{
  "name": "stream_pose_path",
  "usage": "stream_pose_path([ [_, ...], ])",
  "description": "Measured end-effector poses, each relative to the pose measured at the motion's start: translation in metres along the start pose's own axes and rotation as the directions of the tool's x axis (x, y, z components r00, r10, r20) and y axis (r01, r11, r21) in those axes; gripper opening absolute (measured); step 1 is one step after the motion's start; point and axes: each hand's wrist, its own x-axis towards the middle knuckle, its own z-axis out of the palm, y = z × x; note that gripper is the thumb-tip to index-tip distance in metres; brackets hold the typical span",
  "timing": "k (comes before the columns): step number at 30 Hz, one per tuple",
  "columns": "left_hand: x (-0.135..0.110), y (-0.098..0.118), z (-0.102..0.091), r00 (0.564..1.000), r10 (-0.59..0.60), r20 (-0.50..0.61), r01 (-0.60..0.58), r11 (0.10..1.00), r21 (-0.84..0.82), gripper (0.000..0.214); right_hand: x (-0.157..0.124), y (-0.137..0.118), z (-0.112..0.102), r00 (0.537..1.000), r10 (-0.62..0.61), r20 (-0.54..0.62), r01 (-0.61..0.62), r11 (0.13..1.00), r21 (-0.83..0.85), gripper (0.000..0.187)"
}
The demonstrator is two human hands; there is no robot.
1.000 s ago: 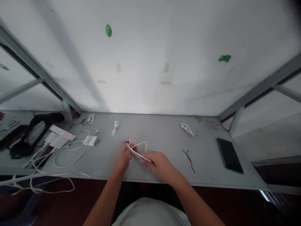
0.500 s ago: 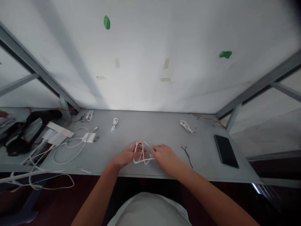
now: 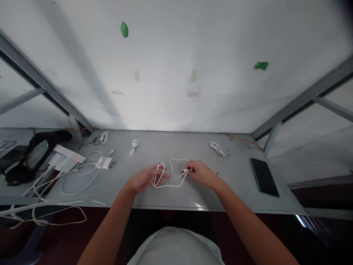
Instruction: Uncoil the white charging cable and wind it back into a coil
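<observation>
A thin white cable point(image 3: 173, 173) lies in loose loops on the grey table point(image 3: 171, 147), stretched between my two hands. My left hand point(image 3: 145, 177) pinches one looped end of it near the plug. My right hand point(image 3: 202, 173) grips the other end by its connector, a little to the right. The middle of the cable sags onto the table surface between them.
Two tied white cable bundles point(image 3: 134, 147) point(image 3: 217, 148) lie farther back, a third point(image 3: 104, 137) at the back left. A white charger point(image 3: 105, 162) with loose white cables sits left. A black phone point(image 3: 264, 177) lies right, near a black twist tie point(image 3: 217, 173).
My hands have moved apart and the bunched cable has opened out into wider loops. My right hand shifted right and away, now holding the connector end.
</observation>
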Motion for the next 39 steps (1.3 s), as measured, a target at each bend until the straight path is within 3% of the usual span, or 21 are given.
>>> stream_pose_path([
  [3,0.004,-0.004,0.007,0.999,-0.014,0.037,0.016,0.999,-0.04,0.033,0.003,-0.009,-0.008,0.995,0.023,-0.101,-0.01,0.993,0.121,0.014],
  [6,0.006,-0.01,0.018,0.991,-0.012,0.132,0.027,0.993,-0.116,0.034,0.007,-0.016,-0.013,0.983,0.053,-0.177,-0.028,0.99,0.141,0.007],
  [11,0.013,-0.019,0.037,0.945,0.013,0.327,0.035,0.989,-0.141,0.04,0.016,-0.025,-0.012,0.98,-0.016,-0.2,0.045,0.989,0.139,0.014],
  [14,0.017,-0.021,0.048,0.936,0.034,0.349,0.011,0.992,-0.124,0.046,0.019,-0.029,-0.007,0.965,-0.048,-0.256,0.098,0.977,0.188,0.021],
  [18,0.02,-0.021,0.059,0.938,0.034,0.346,-0.008,0.997,-0.075,0.047,0.02,-0.025,-0.001,0.953,0.012,-0.303,0.059,0.973,0.223,0.02],
  [23,0.022,-0.025,0.062,0.941,-0.073,0.331,0.044,0.995,0.094,0.035,0.031,-0.01,0.0,0.984,0.108,-0.144,-0.096,0.991,0.089,0.015],
  [26,0.023,-0.03,0.061,0.933,-0.15,0.327,0.111,0.984,0.137,0.037,0.037,-0.012,-0.004,0.993,0.085,-0.078,-0.081,0.995,0.062,0.013],
  [29,0.025,-0.034,0.062,0.953,-0.104,0.286,0.096,0.994,0.043,0.04,0.033,-0.027,-0.012,0.976,-0.017,-0.217,0.081,0.954,0.288,0.007],
  [33,0.03,-0.036,0.06,0.988,0.066,0.138,-0.04,0.982,-0.187,0.037,0.006,-0.046,-0.012,0.908,-0.06,-0.414,0.328,0.715,0.617,0.016],
  [36,0.038,-0.034,0.056,0.994,0.107,0.033,-0.093,0.951,-0.294,0.029,-0.018,-0.047,-0.004,0.914,-0.011,-0.406,0.332,0.596,0.731,0.027],
  [39,0.047,-0.03,0.053,0.994,0.078,-0.076,-0.099,0.936,-0.337,0.03,-0.033,-0.039,0.003,0.948,-0.042,-0.316,0.275,0.61,0.743,0.02],
])
